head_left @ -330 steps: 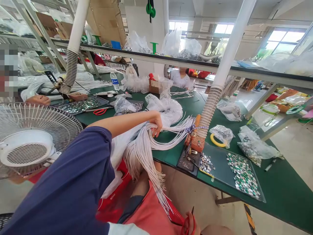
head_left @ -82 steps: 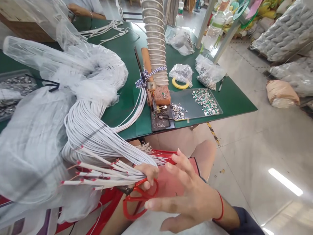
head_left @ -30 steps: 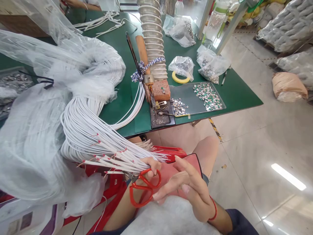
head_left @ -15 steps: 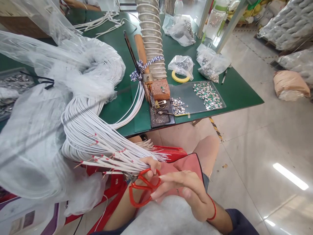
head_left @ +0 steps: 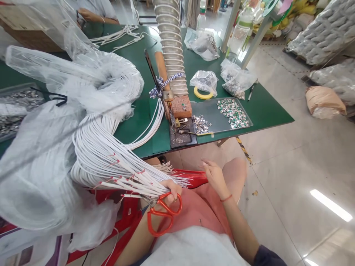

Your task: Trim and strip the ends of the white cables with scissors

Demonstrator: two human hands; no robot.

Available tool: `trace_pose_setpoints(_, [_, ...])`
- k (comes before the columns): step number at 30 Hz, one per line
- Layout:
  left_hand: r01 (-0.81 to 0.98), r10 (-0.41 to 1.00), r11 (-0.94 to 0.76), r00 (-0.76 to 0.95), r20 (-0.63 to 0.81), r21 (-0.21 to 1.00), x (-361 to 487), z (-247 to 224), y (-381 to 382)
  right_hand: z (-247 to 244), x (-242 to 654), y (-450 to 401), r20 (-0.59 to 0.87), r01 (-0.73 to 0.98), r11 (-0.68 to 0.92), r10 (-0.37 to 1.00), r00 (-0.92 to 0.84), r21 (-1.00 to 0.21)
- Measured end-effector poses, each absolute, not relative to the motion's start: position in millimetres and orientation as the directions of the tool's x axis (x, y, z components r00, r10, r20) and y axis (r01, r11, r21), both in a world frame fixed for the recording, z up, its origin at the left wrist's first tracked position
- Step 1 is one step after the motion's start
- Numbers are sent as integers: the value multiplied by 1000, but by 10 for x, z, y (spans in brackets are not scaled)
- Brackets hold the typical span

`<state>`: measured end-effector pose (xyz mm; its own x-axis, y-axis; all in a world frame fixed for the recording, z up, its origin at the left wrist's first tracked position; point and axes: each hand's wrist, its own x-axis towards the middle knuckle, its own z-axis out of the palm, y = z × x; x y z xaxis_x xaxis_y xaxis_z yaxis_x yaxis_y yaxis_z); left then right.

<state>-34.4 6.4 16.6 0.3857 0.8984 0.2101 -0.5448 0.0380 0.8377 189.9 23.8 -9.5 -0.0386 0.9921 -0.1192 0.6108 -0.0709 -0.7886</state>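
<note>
A bunch of thin white cables (head_left: 138, 175), cut ends tipped red and copper, lies across my lap with my left hand (head_left: 172, 189) closed around it. Scissors with red handles (head_left: 163, 213) hang at the same hand, one loop around or against its fingers, blades hidden among the cables. My right hand (head_left: 215, 178), a red string (head_left: 226, 198) at its wrist, is raised over my right thigh, fingers stretched out and nothing in them. Behind the cut ends the long cable coil (head_left: 94, 136) runs back up onto the table, partly wrapped in clear plastic (head_left: 83, 79).
On the green table (head_left: 274, 112) stand a soldering iron (head_left: 162, 70) tied upright, a brick (head_left: 181, 107), a ribbed hose (head_left: 172, 48) and a shallow tray (head_left: 216, 122) of small metal connectors. Yellow tape (head_left: 203, 93) and bags of parts (head_left: 205, 81) lie behind. A person's hand (head_left: 90, 15) shows far left.
My right hand has moved away from the scissor handles, forward and right, over my thigh. My left hand still grips the cables and scissors. The view has tilted slightly up.
</note>
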Motion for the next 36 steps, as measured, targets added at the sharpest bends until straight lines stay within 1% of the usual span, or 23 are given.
trace_pose_setpoints(1, [-576,896,24,374,238,817,-328,186,70,-335,1962,325,-233,728,-141,972,-27,-671])
trace_pose_setpoints(2, [-609,888,20,376,266,793,-318,205,74,-562,2022,390,-330,797,-193,944,-9,-572])
trace_pose_setpoints(3, [-639,879,30,383,285,769,-315,221,73,-766,2076,430,-369,811,-221,929,7,-542])
trace_pose_setpoints(4, [-657,876,45,388,286,753,-322,233,68,-943,2120,446,-393,816,-236,919,11,-528])
trace_pose_setpoints(6, [-666,890,89,387,241,741,-355,244,46,-1211,2169,432,-448,821,-249,894,-9,-513])
trace_pose_setpoints(8, [-662,914,121,365,177,740,-393,245,14,-1382,2169,405,-482,822,-244,875,-41,-514])
trace_pose_setpoints(11, [-657,946,147,313,90,740,-406,247,-23,-1533,2125,414,-479,828,-219,875,-67,-516])
trace_pose_setpoints(14, [-641,955,172,296,34,748,-373,269,-26,-1626,2089,442,-509,845,-196,854,-102,-498])
trace_pose_setpoints(20, [-611,950,169,309,36,773,-368,381,20,-1650,2055,423,-621,875,-119,749,-231,-468])
trace_pose_setpoints(25, [-515,947,169,322,7,840,-394,472,26,-1508,2013,460,-615,875,-65,736,-283,-481])
trace_pose_setpoints(32, [-318,974,144,213,-78,937,-303,603,33,-1405,1921,539,-609,857,-54,726,-319,-513])
trace_pose_setpoints(36, [-242,984,135,144,-102,961,-265,614,62,-1420,1913,574,-620,855,-61,716,-322,-515])
